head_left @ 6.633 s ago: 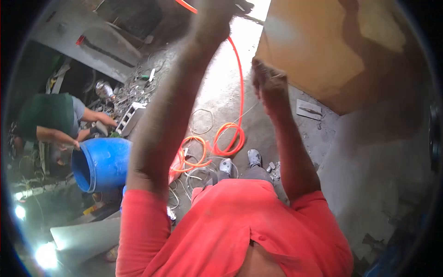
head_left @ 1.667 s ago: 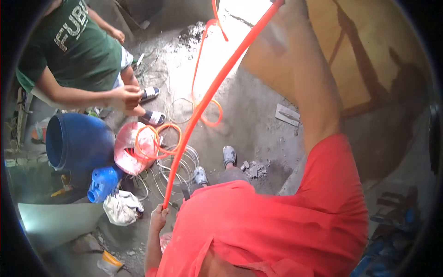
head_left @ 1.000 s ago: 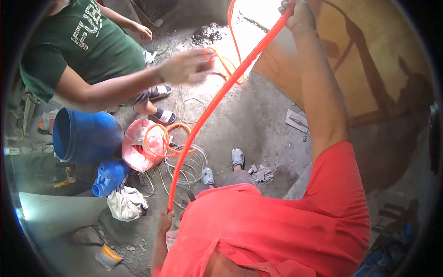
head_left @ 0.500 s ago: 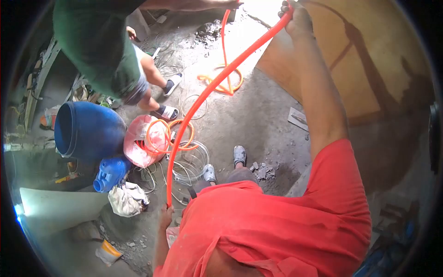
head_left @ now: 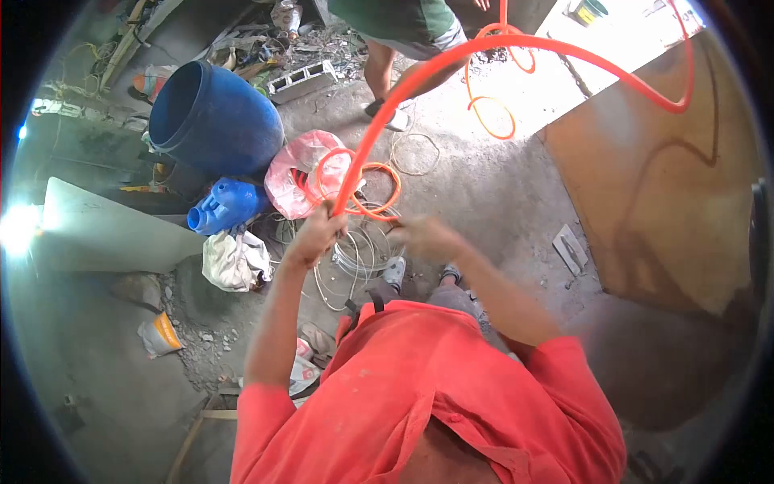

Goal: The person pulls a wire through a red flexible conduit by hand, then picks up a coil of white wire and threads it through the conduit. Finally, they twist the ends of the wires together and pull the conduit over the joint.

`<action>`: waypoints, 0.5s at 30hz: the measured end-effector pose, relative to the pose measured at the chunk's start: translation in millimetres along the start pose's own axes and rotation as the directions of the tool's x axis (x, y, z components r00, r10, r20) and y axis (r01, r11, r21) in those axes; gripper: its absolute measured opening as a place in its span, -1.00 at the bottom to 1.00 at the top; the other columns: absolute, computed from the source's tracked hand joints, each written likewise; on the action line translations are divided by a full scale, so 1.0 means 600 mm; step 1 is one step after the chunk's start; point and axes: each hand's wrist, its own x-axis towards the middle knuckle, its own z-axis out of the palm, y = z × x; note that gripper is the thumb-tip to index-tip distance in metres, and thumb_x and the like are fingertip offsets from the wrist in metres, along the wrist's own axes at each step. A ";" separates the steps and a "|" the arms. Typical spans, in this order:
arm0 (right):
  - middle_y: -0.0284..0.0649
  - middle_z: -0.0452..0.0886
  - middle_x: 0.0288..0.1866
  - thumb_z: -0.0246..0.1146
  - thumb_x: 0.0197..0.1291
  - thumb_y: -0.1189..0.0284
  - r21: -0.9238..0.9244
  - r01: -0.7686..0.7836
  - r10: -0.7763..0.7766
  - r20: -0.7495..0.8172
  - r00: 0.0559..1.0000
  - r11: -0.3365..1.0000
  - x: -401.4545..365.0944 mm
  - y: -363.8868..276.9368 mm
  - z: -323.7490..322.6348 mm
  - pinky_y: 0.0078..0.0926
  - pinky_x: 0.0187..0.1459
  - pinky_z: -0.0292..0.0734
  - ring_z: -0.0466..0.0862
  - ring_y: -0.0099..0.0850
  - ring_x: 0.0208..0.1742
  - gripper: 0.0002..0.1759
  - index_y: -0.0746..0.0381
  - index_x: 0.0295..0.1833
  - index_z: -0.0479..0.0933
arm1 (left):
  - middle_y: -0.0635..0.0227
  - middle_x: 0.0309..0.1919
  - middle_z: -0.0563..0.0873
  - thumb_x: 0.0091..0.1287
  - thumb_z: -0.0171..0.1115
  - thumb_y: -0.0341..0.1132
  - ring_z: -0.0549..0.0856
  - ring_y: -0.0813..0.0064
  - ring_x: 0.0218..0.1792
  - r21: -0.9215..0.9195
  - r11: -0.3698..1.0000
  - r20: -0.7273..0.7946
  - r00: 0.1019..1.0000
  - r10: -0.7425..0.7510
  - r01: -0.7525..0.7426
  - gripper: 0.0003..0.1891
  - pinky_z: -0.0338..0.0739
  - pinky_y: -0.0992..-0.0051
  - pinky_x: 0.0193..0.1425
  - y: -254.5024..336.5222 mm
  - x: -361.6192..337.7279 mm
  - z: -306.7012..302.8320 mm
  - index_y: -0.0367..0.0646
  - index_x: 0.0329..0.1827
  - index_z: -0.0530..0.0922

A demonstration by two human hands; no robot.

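Observation:
A bright orange corrugated hose rises from my left hand and arcs over to the upper right. My left hand is closed around it near its lower part. In front of my body, my right hand is smeared by motion, its fingers hard to make out, just right of my left hand. Behind both hands, loops of thinner orange tubing lie by a pink plastic bag. Clear and white coils are on the floor below them.
A blue barrel, a blue jug and a white cloth bundle stand at the left. Another person is at the top, near a hollow block. A plywood sheet and a trowel are at the right.
My right hand has let go of the raised hose and come down beside my left. The hose now bows over to the right. The view has shifted, and the other person appears farther right.

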 end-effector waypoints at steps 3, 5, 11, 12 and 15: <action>0.11 0.65 0.00 0.36 0.26 0.22 0.209 0.124 -0.139 0.055 0.989 0.970 0.005 -0.047 0.142 -0.19 0.02 0.57 0.67 -0.11 0.00 -0.42 0.27 0.30 0.48 | 0.51 -0.51 0.51 0.40 0.20 -0.21 0.31 0.78 -0.72 0.043 0.994 0.075 0.992 0.101 -0.105 -0.79 0.15 0.63 -0.72 0.099 0.043 0.040 -0.16 -0.10 0.51; 0.14 0.64 -0.02 0.35 0.27 0.21 0.221 0.205 -0.189 -0.095 0.977 0.953 0.028 -0.051 0.169 -0.16 0.00 0.56 0.67 -0.07 -0.01 -0.44 0.27 0.29 0.47 | 0.50 -0.51 0.51 0.40 0.20 -0.20 0.33 0.77 -0.71 0.027 0.987 0.105 0.982 0.156 -0.160 -0.79 0.17 0.62 -0.72 0.155 0.067 0.061 -0.16 -0.11 0.51; 0.11 0.64 -0.24 0.23 0.34 0.40 0.067 0.300 -0.229 -0.494 0.839 0.952 0.039 -0.009 0.122 -0.20 -0.17 0.53 0.67 -0.12 -0.24 -0.81 0.30 -0.08 0.60 | 0.39 -0.43 0.65 0.45 0.20 -0.13 0.60 0.64 -0.58 -0.111 0.977 0.008 0.983 0.185 -0.183 -0.75 0.44 0.59 -0.53 0.184 0.123 0.099 -0.16 -0.21 0.55; 0.12 0.63 -0.30 0.23 0.34 0.40 0.042 0.220 -0.164 -0.534 0.829 0.975 0.028 -0.023 0.105 -0.20 -0.21 0.53 0.67 -0.07 -0.28 -0.82 0.31 -0.13 0.60 | 0.39 -0.43 0.65 0.45 0.20 -0.13 0.60 0.64 -0.58 -0.108 0.977 0.014 0.982 0.188 -0.186 -0.75 0.44 0.59 -0.53 0.179 0.131 0.104 -0.16 -0.21 0.55; 0.15 0.60 -0.38 0.21 0.34 0.39 0.021 0.106 -0.070 -0.626 0.777 0.994 0.042 -0.014 0.096 -0.18 -0.25 0.52 0.66 0.02 -0.33 -0.80 0.33 -0.20 0.60 | 0.32 -0.33 0.76 0.49 0.07 0.00 0.74 0.47 -0.29 0.033 0.972 0.162 0.961 0.224 -0.232 -0.64 0.55 0.39 -0.08 0.166 0.134 0.130 -0.15 -0.13 0.57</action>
